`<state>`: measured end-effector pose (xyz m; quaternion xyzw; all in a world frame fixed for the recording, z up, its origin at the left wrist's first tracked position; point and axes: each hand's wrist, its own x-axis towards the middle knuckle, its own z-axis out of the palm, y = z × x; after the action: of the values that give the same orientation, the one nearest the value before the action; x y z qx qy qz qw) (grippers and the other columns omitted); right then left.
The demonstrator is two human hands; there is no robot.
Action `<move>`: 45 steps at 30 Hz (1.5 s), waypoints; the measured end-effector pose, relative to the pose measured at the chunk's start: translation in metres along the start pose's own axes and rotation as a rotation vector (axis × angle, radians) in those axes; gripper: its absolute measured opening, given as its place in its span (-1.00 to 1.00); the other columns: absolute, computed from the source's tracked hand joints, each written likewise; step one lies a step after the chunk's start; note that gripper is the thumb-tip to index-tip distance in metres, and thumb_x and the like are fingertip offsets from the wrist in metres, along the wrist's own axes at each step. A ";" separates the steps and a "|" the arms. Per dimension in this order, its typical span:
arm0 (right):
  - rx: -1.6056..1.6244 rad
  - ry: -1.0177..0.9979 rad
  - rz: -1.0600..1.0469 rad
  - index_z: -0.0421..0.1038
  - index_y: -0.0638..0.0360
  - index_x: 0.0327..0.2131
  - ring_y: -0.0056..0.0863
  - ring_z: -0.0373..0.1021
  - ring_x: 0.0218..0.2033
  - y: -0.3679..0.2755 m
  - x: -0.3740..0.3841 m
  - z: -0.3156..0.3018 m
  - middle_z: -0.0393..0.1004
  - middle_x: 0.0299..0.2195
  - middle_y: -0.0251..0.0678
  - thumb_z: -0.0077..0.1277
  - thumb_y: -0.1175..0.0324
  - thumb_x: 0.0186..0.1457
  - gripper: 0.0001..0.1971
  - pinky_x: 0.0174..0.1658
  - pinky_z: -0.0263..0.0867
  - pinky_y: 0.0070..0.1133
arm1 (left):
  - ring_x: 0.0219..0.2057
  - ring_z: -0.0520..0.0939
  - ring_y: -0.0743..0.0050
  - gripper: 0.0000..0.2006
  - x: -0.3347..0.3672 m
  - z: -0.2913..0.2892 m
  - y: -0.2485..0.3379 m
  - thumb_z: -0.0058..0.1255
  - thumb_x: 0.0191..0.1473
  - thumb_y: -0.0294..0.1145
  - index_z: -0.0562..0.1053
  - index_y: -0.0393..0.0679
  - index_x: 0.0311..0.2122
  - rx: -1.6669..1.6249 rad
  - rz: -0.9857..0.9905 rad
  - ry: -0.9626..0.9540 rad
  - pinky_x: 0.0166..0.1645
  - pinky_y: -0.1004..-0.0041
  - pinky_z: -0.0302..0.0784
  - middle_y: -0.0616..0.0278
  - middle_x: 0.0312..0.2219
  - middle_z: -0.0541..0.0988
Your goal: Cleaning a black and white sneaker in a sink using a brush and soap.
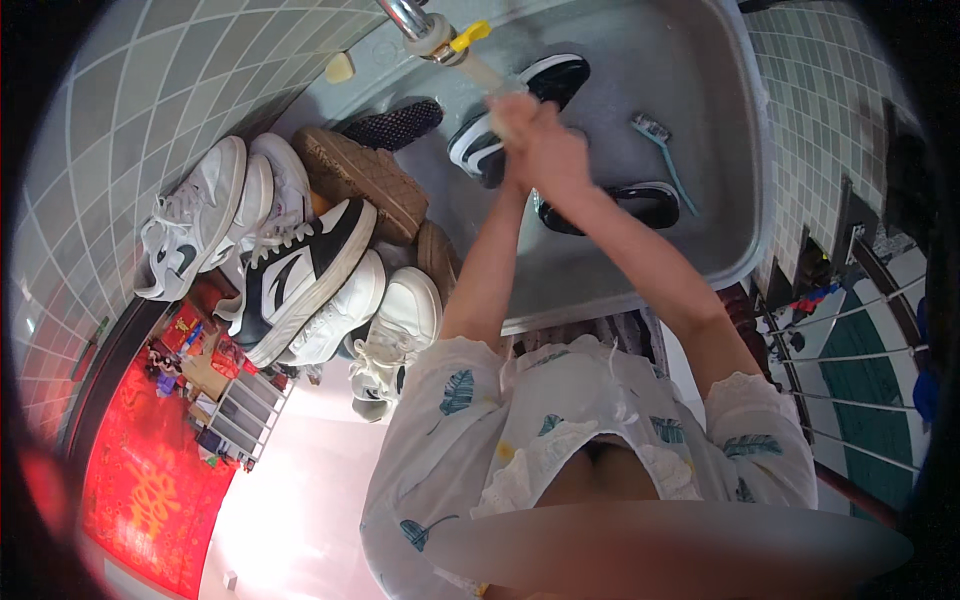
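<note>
My left hand (pixel 512 128) and my right hand (pixel 556 155) are pressed together in front of the tap (pixel 428 35), where a stream seems to run down onto them. Motion smears the fingers, so whether they hold anything is hidden. Beneath and beside them in the grey sink (pixel 745 150) lie black-and-white shoes: one shoe (pixel 562 78) beyond my hands, another black shoe (pixel 472 150) with a white stripe partly behind my left hand, and a dark shoe (pixel 652 205) past my right forearm. A brush (pixel 672 160) with a light-blue handle rests on the sink bottom.
Several shoes crowd the left ledge: white sneakers (pixel 205 215), a black-and-white sneaker (pixel 305 275), a brown quilted shoe (pixel 375 185) and a dark dotted shoe (pixel 400 125). A pale soap bar (pixel 340 67) sits near the tiled wall (pixel 150 85). A metal rack (pixel 860 355) stands right.
</note>
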<state>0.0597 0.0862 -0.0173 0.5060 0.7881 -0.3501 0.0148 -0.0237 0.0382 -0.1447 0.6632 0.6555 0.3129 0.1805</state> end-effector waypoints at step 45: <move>-0.142 0.199 0.151 0.10 -0.30 0.10 -0.08 0.42 -0.20 0.023 0.060 0.028 0.31 -0.05 -0.13 -0.14 0.37 0.03 -0.47 -0.30 0.41 -0.28 | 0.10 0.27 -0.13 -0.50 -0.030 0.009 -0.040 -0.11 0.01 -0.37 0.23 -0.07 0.13 -0.097 -0.446 -0.162 0.19 0.16 0.15 -0.11 0.06 0.29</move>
<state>0.0400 0.1233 -0.0737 0.5937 0.7682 -0.2396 -0.0012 -0.0467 0.0133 -0.1829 0.5157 0.7533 0.2422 0.3285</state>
